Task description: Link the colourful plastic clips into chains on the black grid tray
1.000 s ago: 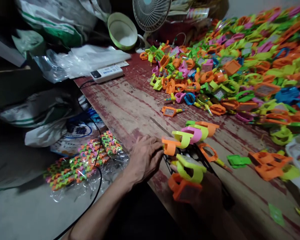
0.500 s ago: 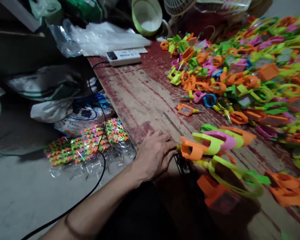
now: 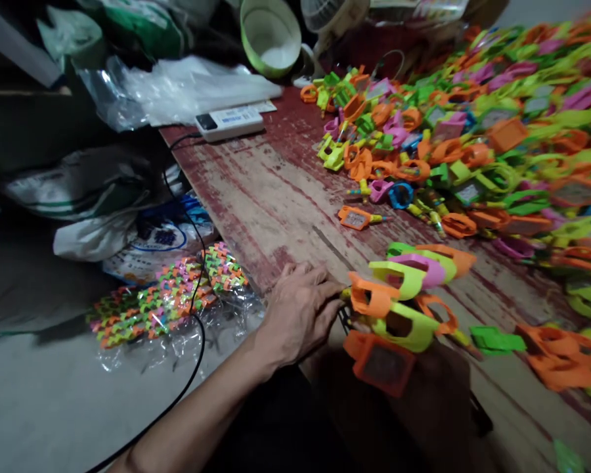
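My left hand (image 3: 300, 312) rests at the table's near edge with its fingers bent together. Its fingertips close around the narrow yellow end of an orange toy watch (image 3: 369, 295). Fanned out beyond that are more plastic toy watches: yellow-green (image 3: 398, 279), pink (image 3: 426, 269) and green. My right hand (image 3: 433, 387) is in deep shadow under the bunch, its fingers mostly hidden. Just in front of it are a yellow toy watch (image 3: 411, 328) and an orange one with a square face (image 3: 381, 364), which appear to be in its grip.
A big heap of coloured toy watches (image 3: 497, 144) covers the table's (image 3: 276, 190) right side. A white power strip (image 3: 231, 123), clear bags (image 3: 197, 85) and a green bowl (image 3: 270, 36) stand at the back. Packed toys (image 3: 162, 295) and a black cable (image 3: 197, 289) are at the left.
My right hand has moved left, bringing the yellow and the square-faced orange toy watch closer to my left hand. The left hand keeps its place; the whole view has shifted slightly.
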`<state>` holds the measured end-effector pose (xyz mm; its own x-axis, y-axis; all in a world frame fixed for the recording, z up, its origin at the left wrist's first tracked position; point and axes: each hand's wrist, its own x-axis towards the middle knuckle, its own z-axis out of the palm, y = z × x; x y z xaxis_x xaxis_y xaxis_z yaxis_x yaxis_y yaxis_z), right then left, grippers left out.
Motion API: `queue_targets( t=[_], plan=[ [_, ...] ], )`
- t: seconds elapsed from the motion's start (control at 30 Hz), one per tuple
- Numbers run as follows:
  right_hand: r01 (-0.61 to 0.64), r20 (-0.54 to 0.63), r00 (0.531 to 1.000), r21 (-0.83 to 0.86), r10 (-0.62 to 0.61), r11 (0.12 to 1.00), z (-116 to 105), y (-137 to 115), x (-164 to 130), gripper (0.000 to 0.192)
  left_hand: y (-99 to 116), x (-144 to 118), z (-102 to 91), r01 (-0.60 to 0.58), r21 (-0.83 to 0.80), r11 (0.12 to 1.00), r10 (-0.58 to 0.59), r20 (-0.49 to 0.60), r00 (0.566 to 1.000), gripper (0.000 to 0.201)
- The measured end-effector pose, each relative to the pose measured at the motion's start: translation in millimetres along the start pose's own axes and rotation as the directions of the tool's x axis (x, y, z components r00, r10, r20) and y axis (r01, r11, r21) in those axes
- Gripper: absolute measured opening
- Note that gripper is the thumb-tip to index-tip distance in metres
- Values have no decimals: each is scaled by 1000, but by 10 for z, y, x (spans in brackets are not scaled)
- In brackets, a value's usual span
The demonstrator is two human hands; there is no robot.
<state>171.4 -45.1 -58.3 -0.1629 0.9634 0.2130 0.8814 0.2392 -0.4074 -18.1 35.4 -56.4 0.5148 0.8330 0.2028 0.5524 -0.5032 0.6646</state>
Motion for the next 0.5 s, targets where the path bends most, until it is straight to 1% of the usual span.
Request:
queue_targets(
  t=[0.1,0.17,0.2,0.27,0.3,0.33,0.37,0.4,0.43,0.47,0.5],
  plan=[
    [14,-97,995,22,-12,1000,-9,-48,50,19,-4,1,11,-12,-41,999,11,-32,999,25],
    [52,-157,987,33,-47,998,-15,-109,107,16,10,-9,-16,-3,-118,993,-5,-68,998,22],
    [84,-192,978,33,-76,996,-20,-144,139,18,33,-18,-54,16,-194,981,-34,-94,995,25],
    [144,-244,961,41,-129,989,-34,-199,200,21,124,-36,-190,73,-371,926,-140,-156,978,34],
    [162,-265,954,63,-140,985,-42,-212,226,20,191,-39,-279,99,-432,896,-196,-187,962,35],
    [178,-270,951,94,-147,979,-48,-213,247,18,268,-34,-372,107,-457,883,-223,-208,952,34],
    [191,-271,951,134,-149,972,-52,-202,262,18,347,-19,-460,95,-445,891,-208,-213,955,32],
    [213,-271,949,174,-161,961,-53,-185,274,19,421,6,-533,57,-405,913,-148,-198,969,34],
    [239,-277,944,206,-177,949,-50,-165,281,20,483,38,-584,-4,-354,935,-58,-165,985,42],
    [253,-283,941,226,-185,941,-46,-149,285,20,529,76,-611,-68,-312,948,36,-107,994,50],
    [253,-275,943,239,-184,938,-40,-140,287,19,557,115,-615,-118,-291,949,111,-41,993,54]
  ],
)
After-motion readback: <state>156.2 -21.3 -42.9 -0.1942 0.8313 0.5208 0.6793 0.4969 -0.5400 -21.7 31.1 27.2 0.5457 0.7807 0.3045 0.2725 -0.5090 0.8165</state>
